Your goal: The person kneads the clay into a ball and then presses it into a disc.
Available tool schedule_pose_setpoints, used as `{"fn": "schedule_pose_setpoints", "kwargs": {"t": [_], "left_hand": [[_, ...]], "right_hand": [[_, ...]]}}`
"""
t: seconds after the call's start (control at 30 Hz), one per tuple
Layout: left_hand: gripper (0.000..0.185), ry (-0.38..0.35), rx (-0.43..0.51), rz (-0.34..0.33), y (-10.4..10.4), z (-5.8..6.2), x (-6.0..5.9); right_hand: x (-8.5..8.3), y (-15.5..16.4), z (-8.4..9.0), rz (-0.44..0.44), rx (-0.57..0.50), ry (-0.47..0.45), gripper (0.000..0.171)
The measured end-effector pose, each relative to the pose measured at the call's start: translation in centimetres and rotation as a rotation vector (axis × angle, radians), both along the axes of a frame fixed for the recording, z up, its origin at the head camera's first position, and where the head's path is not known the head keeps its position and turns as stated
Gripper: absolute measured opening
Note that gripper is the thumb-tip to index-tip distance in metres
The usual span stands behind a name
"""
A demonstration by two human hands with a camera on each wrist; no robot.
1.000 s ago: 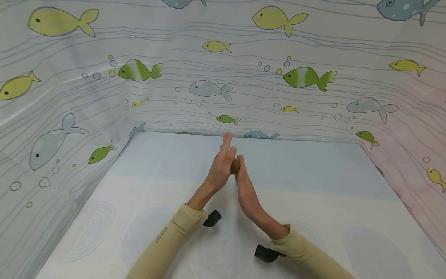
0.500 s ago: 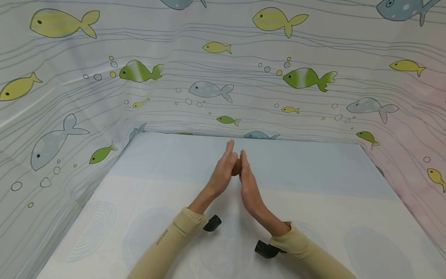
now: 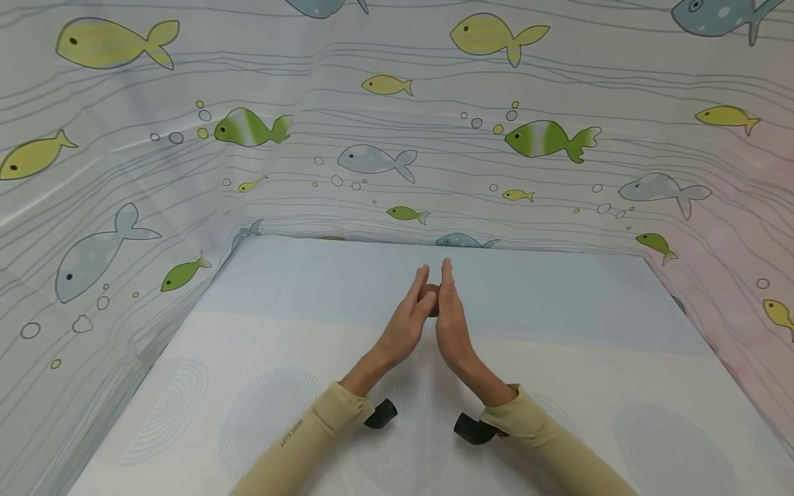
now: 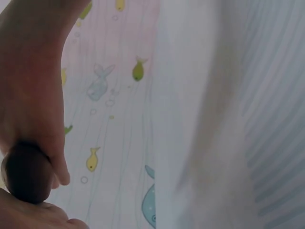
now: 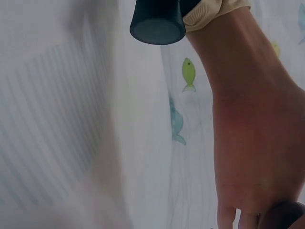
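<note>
Brown lump, one only, sits squeezed between the two palms, held above the table near its middle and nearer the table's far edge than its near edge. The left hand and the right hand stand edge-down with fingers straight and close together, pointing away from the person, each palm pressing flat against a side of the lump; neither hand curls round it. In the left wrist view the lump shows as a dark rounded piece wedged against the left palm, with the other hand's skin touching it from below. In the right wrist view only a dark sliver of the lump shows at the bottom corner.

No container shows anywhere on the table.

Compared with a second ago, the right hand has slid forward and the left hand has drawn back, so the fingertips now stand almost level over the table, where before the left fingers reached well past the right. The lump has stayed between the palms.

Counted: two hands, two beige sleeves, two black wrist cameras, one lump. A fish-printed curtain rises behind and beside the table.
</note>
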State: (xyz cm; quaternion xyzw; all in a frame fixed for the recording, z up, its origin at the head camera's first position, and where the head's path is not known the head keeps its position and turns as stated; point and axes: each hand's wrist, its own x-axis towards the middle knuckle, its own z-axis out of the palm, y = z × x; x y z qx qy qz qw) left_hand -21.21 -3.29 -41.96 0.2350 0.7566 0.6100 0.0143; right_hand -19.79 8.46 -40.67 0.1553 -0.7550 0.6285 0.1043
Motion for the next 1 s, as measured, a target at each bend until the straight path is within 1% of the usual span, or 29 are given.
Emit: {"fn": "schedule_pose_setpoints", "kwargs": {"t": [0.17,0.27,0.47,0.6,0.73,0.87,1.0], "left_hand": [[0.064,0.003,-0.006,-0.017,0.0,-0.1,0.3],[0.065,0.012,-0.01,-0.031,0.2,-0.1,0.5],[0.068,0.075,-0.035,-0.055,0.6,0.1,1.2],[0.072,0.116,-0.047,-0.051,0.8,0.4,1.5],[0.075,0.126,-0.046,-0.03,0.7,0.7,1.4],[0.074,0.135,-0.024,-0.015,0.6,1.0,1.2],[0.069,0.159,0.002,0.0,0.2,1.6,0.8]], "right_hand": [[-0.6,0.3,-0.1,-0.013,-0.027,0.019,0.059],[-1.2,0.7,-0.1,-0.03,-0.048,0.008,0.057],[-2.6,1.8,-0.2,-0.07,-0.108,-0.05,0.058],[-3.0,2.2,-0.5,-0.06,-0.115,-0.088,0.06],[-3.0,2.2,-1.1,-0.04,-0.092,-0.092,0.064],[-2.7,1.8,-1.4,-0.025,-0.075,-0.09,0.071],[-1.7,0.8,-1.7,0.02,-0.014,-0.059,0.059]]}}
